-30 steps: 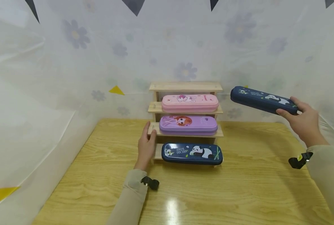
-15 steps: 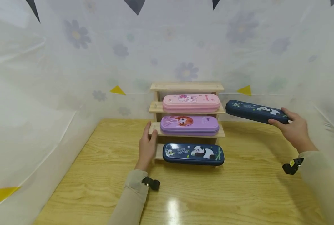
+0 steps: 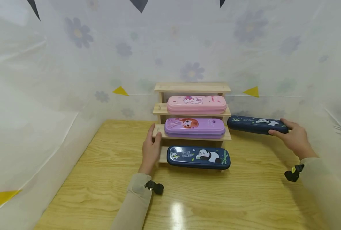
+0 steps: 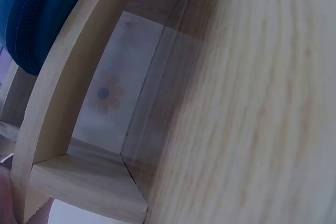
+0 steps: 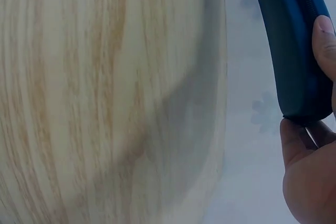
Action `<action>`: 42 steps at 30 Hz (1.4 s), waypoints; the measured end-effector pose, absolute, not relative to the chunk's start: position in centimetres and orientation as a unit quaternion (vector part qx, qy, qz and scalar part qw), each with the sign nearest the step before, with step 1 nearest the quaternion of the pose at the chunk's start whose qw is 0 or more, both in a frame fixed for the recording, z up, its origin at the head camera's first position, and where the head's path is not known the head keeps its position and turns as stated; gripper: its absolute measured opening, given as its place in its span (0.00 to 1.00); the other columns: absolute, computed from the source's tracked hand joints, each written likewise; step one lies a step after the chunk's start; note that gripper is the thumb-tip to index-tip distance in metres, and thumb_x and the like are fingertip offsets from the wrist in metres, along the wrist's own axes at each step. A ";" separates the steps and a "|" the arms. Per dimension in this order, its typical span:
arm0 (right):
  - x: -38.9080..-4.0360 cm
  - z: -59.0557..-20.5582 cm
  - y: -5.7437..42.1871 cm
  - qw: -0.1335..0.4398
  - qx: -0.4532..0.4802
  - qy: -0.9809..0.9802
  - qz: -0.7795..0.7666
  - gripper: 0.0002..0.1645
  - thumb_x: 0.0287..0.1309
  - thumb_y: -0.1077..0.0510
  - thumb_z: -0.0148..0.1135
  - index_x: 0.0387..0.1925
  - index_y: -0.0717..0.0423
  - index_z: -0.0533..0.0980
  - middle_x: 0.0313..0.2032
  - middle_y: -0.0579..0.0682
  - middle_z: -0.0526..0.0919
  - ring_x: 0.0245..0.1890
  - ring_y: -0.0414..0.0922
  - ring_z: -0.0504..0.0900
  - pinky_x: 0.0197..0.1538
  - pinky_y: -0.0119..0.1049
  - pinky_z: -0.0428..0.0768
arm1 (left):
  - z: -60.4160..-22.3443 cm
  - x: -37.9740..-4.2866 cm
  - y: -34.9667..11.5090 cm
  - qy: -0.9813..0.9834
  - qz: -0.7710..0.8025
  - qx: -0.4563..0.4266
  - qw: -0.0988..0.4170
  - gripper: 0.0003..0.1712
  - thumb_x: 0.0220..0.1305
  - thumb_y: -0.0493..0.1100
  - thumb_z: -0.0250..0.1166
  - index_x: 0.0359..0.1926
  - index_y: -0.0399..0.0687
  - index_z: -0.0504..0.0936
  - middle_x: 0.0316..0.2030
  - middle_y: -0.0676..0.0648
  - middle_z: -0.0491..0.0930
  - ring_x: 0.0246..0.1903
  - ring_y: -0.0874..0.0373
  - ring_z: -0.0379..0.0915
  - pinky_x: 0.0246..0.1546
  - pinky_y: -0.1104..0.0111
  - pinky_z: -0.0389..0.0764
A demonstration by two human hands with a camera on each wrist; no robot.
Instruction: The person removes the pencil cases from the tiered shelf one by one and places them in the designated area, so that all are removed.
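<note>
My right hand (image 3: pixel 296 140) grips the right end of a dark blue panda pencil case (image 3: pixel 253 124), thumb on the near side. That case is held to the right of a stepped wooden rack (image 3: pixel 192 87), its left end close beside the rack; whether they touch I cannot tell. At the rack's left side, my left hand (image 3: pixel 151 150) holds the shelf end between thumb and fingers. A pink bunny pencil case (image 3: pixel 197 105), a purple one with a red-haired girl (image 3: pixel 194 127) and another blue panda case (image 3: pixel 198 157) lie on the rack's lower shelves, one per shelf.
The rack stands on a wood-grain table (image 3: pixel 107 188); nothing lies on its top shelf. White flowered sheeting (image 3: pixel 141 48) closes in the back and both sides. Small cameras are strapped to both wrists.
My right hand has lowered the blue panda pencil case and brought it leftward, closer to the rack. My left hand keeps its place at the rack.
</note>
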State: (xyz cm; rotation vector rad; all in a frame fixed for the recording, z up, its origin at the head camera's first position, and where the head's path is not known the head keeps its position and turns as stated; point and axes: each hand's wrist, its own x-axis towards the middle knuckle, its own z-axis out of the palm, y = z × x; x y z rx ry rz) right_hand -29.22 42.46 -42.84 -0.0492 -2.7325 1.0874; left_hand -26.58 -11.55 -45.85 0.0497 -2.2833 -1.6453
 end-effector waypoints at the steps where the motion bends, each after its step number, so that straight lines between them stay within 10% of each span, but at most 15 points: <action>1: -29.3 -42.9 42.4 0.098 -0.017 -0.925 0.367 0.58 0.59 0.34 0.63 0.77 0.52 0.44 0.72 0.74 0.46 0.70 0.74 0.45 0.59 0.73 0.57 | -45.8 -26.6 -11.6 -0.803 -0.572 0.017 0.164 0.31 0.73 0.62 0.50 0.74 0.75 0.58 0.72 0.53 0.60 0.71 0.50 0.54 0.70 0.51 0.55; 16: -29.6 -45.0 42.3 0.107 0.001 -0.927 0.360 0.56 0.60 0.38 0.64 0.76 0.58 0.49 0.64 0.78 0.56 0.63 0.76 0.56 0.56 0.70 0.63 | -46.0 -26.6 -11.6 -0.802 -0.574 0.015 0.164 0.31 0.73 0.64 0.50 0.74 0.76 0.58 0.72 0.54 0.61 0.71 0.51 0.54 0.70 0.52 0.55; 42: -30.3 -45.2 42.5 -0.028 -0.002 -0.952 0.306 0.61 0.63 0.35 0.60 0.76 0.66 0.39 0.67 0.84 0.45 0.63 0.81 0.49 0.56 0.75 0.59 | -46.3 -26.6 -11.6 -0.783 -0.602 0.016 0.157 0.31 0.72 0.64 0.51 0.73 0.79 0.58 0.72 0.56 0.59 0.72 0.52 0.52 0.71 0.50 0.53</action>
